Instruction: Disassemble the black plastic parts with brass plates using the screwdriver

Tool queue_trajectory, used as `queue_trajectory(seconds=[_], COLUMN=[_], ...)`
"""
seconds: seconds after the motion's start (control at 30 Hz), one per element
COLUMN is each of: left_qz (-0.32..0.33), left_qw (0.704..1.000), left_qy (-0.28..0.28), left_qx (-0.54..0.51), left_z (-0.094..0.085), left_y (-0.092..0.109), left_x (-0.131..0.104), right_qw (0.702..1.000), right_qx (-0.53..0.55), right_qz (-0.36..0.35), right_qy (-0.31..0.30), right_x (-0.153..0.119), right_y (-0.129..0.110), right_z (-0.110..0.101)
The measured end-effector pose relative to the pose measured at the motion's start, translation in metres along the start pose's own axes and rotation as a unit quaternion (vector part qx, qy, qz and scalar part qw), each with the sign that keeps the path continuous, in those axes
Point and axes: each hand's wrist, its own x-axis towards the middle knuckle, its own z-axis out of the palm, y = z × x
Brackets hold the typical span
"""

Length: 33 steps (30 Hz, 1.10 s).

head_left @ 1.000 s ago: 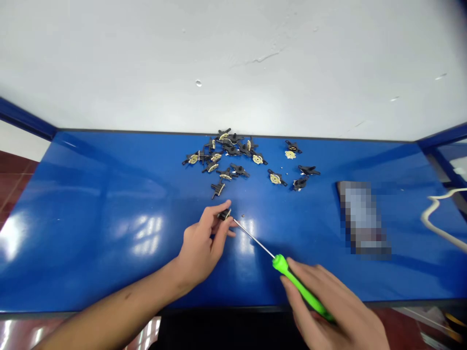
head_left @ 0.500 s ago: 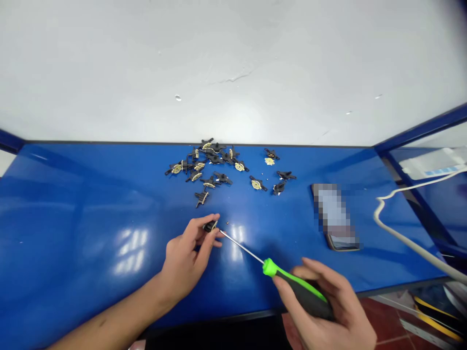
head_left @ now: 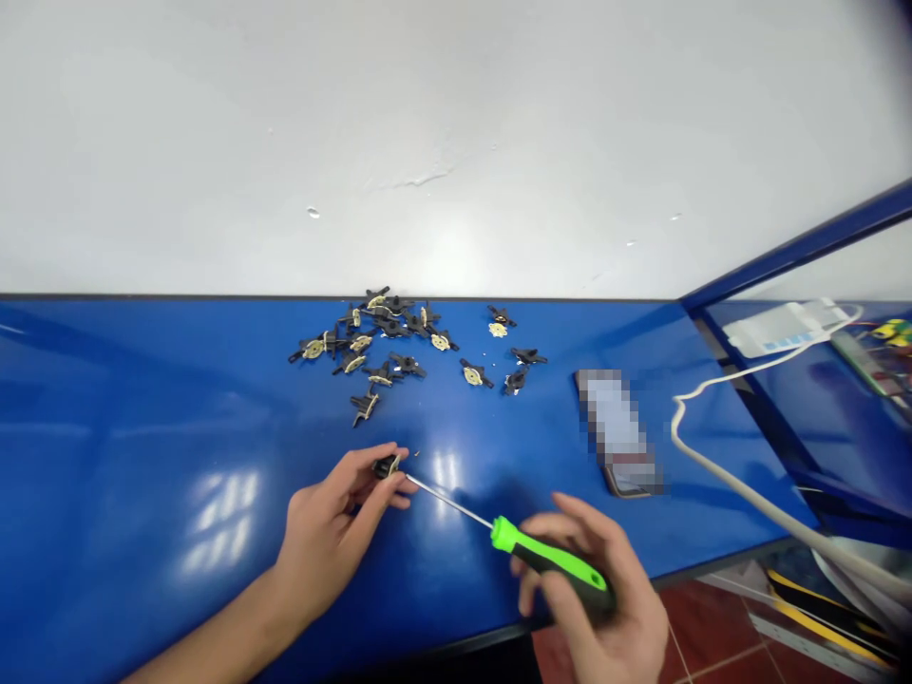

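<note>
The left hand point(head_left: 324, 527) pinches a small black part point(head_left: 387, 465) between thumb and fingertips, holding it just above the blue counter point(head_left: 142, 408). The right hand point(head_left: 598, 598) is wrapped around the green and black handle of a screwdriver point(head_left: 548, 562), whose thin metal shaft runs up and to the left so that its tip meets the pinched part; whether the tip sits in a screw is too small to tell. A tiny speck, perhaps a screw, lies on the counter just beside the part.

Farther back, near the counter's rear edge, a scatter of similar black parts point(head_left: 389, 342) with pale yellow discs lies spread out, well apart from both hands. To the right of them a phone point(head_left: 618, 432) lies flat, its face blurred. A white cable point(head_left: 719, 465) curves across the right end of the counter and over its front edge. Behind the counter stands a plain white wall point(head_left: 456, 142), and a blue frame bar point(head_left: 790, 252) rises at the right.
</note>
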Motion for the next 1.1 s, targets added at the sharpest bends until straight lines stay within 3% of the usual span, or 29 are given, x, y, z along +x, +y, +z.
queue_trajectory(seconds=[0.1,0.23,0.4,0.57,0.6,0.73,0.77,0.9,0.97,1.1], left_qz=[-0.017,-0.034,-0.063,-0.050,-0.043,-0.028,-0.029,-0.035,-0.034,-0.044], left_qw=[1.000,0.999,0.998,0.998,0.998,0.997,0.997,0.997,0.997,0.997], left_qy=[0.009,-0.010,0.000,-0.030,-0.038,-0.062,-0.062,-0.045,-0.038,-0.034], left_qx=[-0.010,-0.012,-0.010,0.027,0.033,0.038,0.040,0.056,0.055,0.052], left_z=[0.000,0.000,-0.001,-0.008,-0.010,-0.012,-0.012,-0.009,-0.008,-0.009], left_y=[0.000,0.001,0.000,-0.006,-0.008,-0.012,-0.012,-0.007,-0.004,-0.006], left_x=[-0.001,-0.001,-0.002,0.001,0.002,0.003,0.003,0.006,0.008,0.007], right_qw=[0.997,0.998,0.993,0.994,0.995,0.990,0.988,0.997,0.996,0.981], right_qx=[-0.034,-0.035,0.028,-0.035,-0.030,0.008,0.001,-0.028,-0.026,-0.002], right_qz=[0.059,-0.049,0.085,-0.098,-0.092,0.115,0.129,-0.038,-0.065,0.130], right_qy=[-0.018,0.008,-0.077,-0.038,-0.040,-0.082,-0.080,-0.057,-0.062,-0.147], right_x=[0.005,0.008,0.010,0.019,0.019,0.016,0.015,0.017,0.019,0.017], right_y=[0.004,0.014,0.022,0.012,0.012,0.016,0.018,0.022,0.024,0.026], right_z=[-0.005,-0.010,-0.011,-0.011,-0.011,-0.011,-0.011,-0.013,-0.015,-0.018])
